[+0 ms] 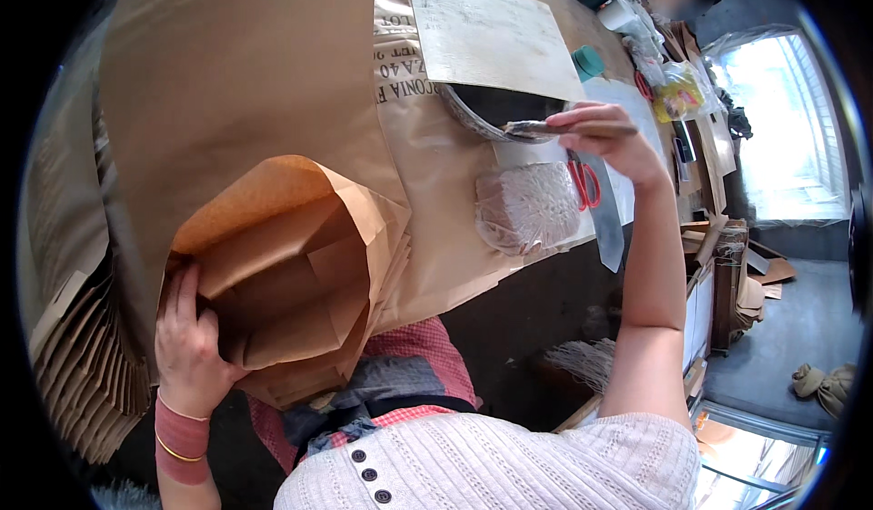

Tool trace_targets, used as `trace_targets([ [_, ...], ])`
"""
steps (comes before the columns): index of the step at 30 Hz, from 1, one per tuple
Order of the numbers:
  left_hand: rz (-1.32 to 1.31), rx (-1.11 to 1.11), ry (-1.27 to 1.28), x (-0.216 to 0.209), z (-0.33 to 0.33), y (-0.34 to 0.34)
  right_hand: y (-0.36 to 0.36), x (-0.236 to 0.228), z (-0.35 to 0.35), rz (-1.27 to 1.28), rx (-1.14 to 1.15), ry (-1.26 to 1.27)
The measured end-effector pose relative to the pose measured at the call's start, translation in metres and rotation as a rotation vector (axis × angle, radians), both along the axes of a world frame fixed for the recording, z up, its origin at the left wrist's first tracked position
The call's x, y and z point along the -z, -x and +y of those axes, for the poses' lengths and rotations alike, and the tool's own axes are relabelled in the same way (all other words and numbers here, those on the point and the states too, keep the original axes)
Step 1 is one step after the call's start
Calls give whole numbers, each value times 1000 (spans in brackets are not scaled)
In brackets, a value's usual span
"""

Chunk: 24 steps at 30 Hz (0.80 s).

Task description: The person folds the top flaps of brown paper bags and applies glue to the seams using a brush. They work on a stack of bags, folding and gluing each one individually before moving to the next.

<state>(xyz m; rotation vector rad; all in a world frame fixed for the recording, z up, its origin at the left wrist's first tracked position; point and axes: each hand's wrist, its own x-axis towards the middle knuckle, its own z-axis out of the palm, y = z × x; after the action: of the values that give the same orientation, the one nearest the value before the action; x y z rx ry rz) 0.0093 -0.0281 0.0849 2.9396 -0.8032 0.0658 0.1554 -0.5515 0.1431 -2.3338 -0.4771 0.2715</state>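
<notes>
My left hand [194, 337] grips the rim of a brown paper bag [282, 278], its fingers reaching just inside. The bag's mouth gapes toward me, and folded layers of brown paper lie under it. On the right, my right hand [611, 137] is closed around the handle of a brush [536, 129], whose tip is over the near rim of a round dark bowl [473, 121]. A pale flat board [496, 28] covers the far part of the bowl. What is inside the bowl is too dark to make out.
A plastic-wrapped bundle [526, 205], red-handled scissors [585, 183] and a long flat strip [611, 237] lie near the table's edge. A large brown paper sheet [245, 65] spreads across the left. Stacked folded bags [86, 365] stand far left. A green-capped container [587, 61] is behind.
</notes>
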Motion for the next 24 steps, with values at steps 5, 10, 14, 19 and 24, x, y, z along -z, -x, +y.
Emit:
trace_targets([
  [5, 200, -258, 133, -6, -9, 4, -15, 26, -41, 23, 517, -699],
  [10, 288, -197, 332, 6, 8, -5, 46, 3, 98, -125, 841, -1278],
  [14, 365, -126, 536, 7, 25, -9, 130, 8, 252, -73, 513, -817],
  [19, 403, -125, 655, 20, 29, -7, 116, 77, 362, 128, 219, -776],
  [24, 356, -116, 610, 28, 25, -4, 113, 92, 371, 221, 178, -621],
])
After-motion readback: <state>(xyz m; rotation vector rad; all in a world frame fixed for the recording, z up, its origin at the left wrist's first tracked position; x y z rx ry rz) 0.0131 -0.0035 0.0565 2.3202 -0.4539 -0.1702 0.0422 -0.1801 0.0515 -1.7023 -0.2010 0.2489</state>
